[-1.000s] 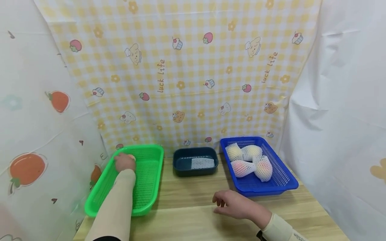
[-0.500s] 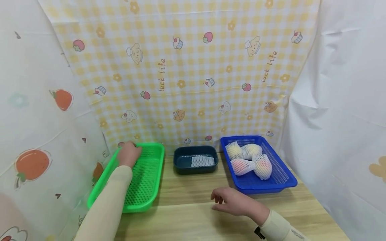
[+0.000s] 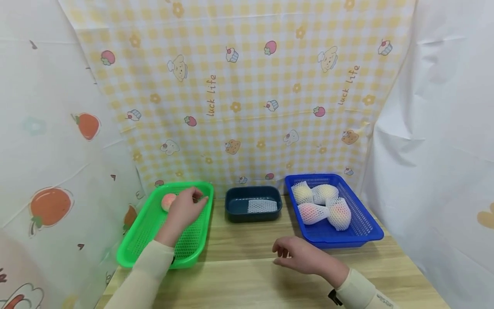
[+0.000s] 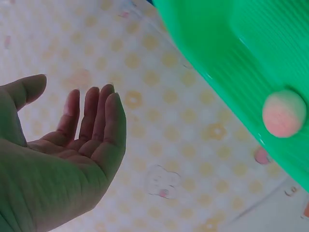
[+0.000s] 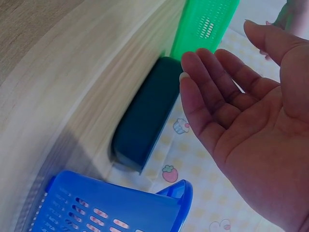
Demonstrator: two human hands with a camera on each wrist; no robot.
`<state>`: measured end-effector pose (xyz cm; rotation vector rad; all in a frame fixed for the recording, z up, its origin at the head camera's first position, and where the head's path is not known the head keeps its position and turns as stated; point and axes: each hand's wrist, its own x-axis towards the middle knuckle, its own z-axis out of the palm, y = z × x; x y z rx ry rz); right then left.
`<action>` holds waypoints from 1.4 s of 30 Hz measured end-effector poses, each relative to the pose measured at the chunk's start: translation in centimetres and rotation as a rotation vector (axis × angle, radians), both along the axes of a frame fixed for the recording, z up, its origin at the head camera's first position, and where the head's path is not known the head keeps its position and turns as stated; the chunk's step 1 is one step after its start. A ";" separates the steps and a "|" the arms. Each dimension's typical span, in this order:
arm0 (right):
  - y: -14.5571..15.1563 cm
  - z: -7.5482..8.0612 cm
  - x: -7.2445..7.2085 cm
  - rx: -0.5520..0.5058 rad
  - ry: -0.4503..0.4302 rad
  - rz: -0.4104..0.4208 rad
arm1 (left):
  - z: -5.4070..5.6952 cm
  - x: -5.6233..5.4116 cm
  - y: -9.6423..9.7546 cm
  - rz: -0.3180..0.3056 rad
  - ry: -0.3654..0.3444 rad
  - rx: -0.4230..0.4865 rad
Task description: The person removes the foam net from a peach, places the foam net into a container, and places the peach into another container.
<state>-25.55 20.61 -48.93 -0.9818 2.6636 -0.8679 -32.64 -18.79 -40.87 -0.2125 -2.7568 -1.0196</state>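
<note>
Blue basket [image 3: 362, 234] holds four netted fruits. Green basket [image 3: 146, 240] holds one bare peach [image 3: 168, 201], one net [image 3: 261, 206] sits in the dark tray [image 3: 235, 214]. Left hand [image 3: 185, 210] beside the peach, empty, fingers relaxed; right hand [image 3: 301, 257] idle, empty. One done, four left, I judge.

A light wooden desk [image 3: 247, 274] with a pale grain fills the near part of the scene. Behind it on the far side hangs a yellow checked cloth [image 3: 247, 86] printed with cupcakes, strawberries and "luck life". White sheets close in the left [image 3: 50, 128] and right [image 3: 444, 128], under even, soft light.
</note>
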 end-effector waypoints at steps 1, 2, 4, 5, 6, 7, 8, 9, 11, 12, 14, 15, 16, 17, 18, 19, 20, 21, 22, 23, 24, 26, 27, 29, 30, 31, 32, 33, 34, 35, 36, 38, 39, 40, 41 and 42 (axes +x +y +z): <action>0.1 0.0 0.0 -0.002 -0.004 -0.002 | 0.0 0.6 0.5 -0.012 0.005 0.004; 0.1 0.0 0.0 -0.004 -0.007 -0.004 | -0.1 1.1 1.0 -0.022 0.011 0.020; 0.2 0.0 0.1 -0.010 -0.011 -0.004 | -0.4 2.2 2.0 -0.036 0.023 0.050; 0.3 0.1 0.1 -0.013 -0.012 -0.005 | -0.6 2.7 2.4 -0.043 0.030 0.063; 0.3 0.1 0.2 -0.018 -0.013 -0.007 | -0.8 3.3 2.9 -0.048 0.032 0.078; 0.4 0.1 0.2 -0.021 -0.015 -0.009 | -1.1 3.8 3.4 -0.054 0.035 0.093; 0.4 0.1 0.3 -0.024 -0.015 -0.012 | -1.3 4.4 3.9 -0.061 0.033 0.111; 0.5 0.2 0.4 -0.027 -0.016 -0.014 | -1.6 4.9 4.3 -0.071 0.032 0.122; 0.7 0.3 0.6 -0.032 -0.018 -0.018 | -2.1 5.8 5.1 -0.096 0.018 0.151; 0.8 0.3 0.7 -0.033 -0.019 -0.021 | -2.4 6.3 5.5 -0.109 0.008 0.168; 0.9 0.3 0.9 -0.035 -0.015 -0.025 | -2.9 6.9 6.0 -0.136 -0.005 0.193; 1.0 0.3 0.9 -0.036 -0.013 -0.027 | -3.1 7.1 6.2 -0.144 -0.010 0.201; 1.1 0.3 1.0 -0.037 -0.010 -0.028 | -3.3 7.2 6.3 -0.151 -0.014 0.212; 1.1 0.3 1.0 -0.039 -0.008 -0.030 | -3.5 7.3 6.4 -0.156 -0.016 0.219; 1.2 0.3 1.0 -0.040 -0.006 -0.032 | -3.7 7.4 6.5 -0.161 -0.017 0.222; 1.2 0.3 1.0 -0.043 -0.004 -0.034 | -3.9 7.4 6.6 -0.165 -0.015 0.223; 1.3 0.3 1.0 -0.044 -0.003 -0.036 | -4.0 7.4 6.7 -0.168 -0.012 0.224; 1.3 0.3 1.0 -0.048 -0.004 -0.038 | -4.2 7.4 6.7 -0.173 -0.008 0.228; 1.4 0.3 1.0 -0.049 -0.004 -0.041 | -4.3 7.4 6.8 -0.180 -0.004 0.232; 1.4 0.3 1.0 -0.051 -0.007 -0.043 | -4.4 7.4 7.0 -0.186 -0.004 0.233; 1.5 0.3 1.0 -0.053 -0.009 -0.045 | -4.4 7.4 7.1 -0.194 -0.004 0.239; 1.6 0.3 0.9 -0.059 -0.008 -0.048 | -4.5 7.5 7.5 -0.215 -0.006 0.242; 1.6 0.3 0.9 -0.062 -0.006 -0.048 | -4.6 7.5 7.8 -0.227 -0.009 0.240; 1.8 0.4 0.9 -0.069 0.003 -0.049 | -4.6 7.4 8.4 -0.257 -0.020 0.237; 1.9 0.5 0.9 -0.074 0.010 -0.048 | -4.6 7.4 8.8 -0.272 -0.023 0.237; 2.0 0.6 0.9 -0.077 0.016 -0.049 | -4.7 7.3 9.2 -0.287 -0.024 0.233; 2.2 0.8 0.9 -0.081 0.019 -0.052 | -4.7 7.3 9.6 -0.299 -0.028 0.233; 2.3 1.0 0.9 -0.083 0.023 -0.057 | -4.7 7.2 10.1 -0.314 -0.025 0.234; 2.5 1.2 1.0 -0.086 0.025 -0.063 | -4.7 7.1 10.6 -0.327 -0.024 0.234; 2.8 1.5 1.0 -0.088 0.028 -0.072 | -4.8 7.1 11.0 -0.337 -0.020 0.232; 3.0 1.7 1.1 -0.089 0.032 -0.081 | -4.9 7.0 11.5 -0.343 -0.023 0.230; 3.6 2.2 1.1 -0.093 0.037 -0.102 | -5.0 6.9 12.4 -0.363 -0.031 0.234; 3.9 2.4 1.1 -0.093 0.046 -0.113 | -5.0 6.8 12.9 -0.373 -0.037 0.237; 4.3 2.6 1.1 -0.094 0.055 -0.125 | -5.1 6.7 13.4 -0.383 -0.046 0.238; 4.6 2.9 1.1 -0.098 0.064 -0.137 | -5.1 6.6 13.9 -0.397 -0.054 0.248; 5.0 3.1 1.1 -0.103 0.071 -0.148 | -5.1 6.6 14.3 -0.409 -0.062 0.255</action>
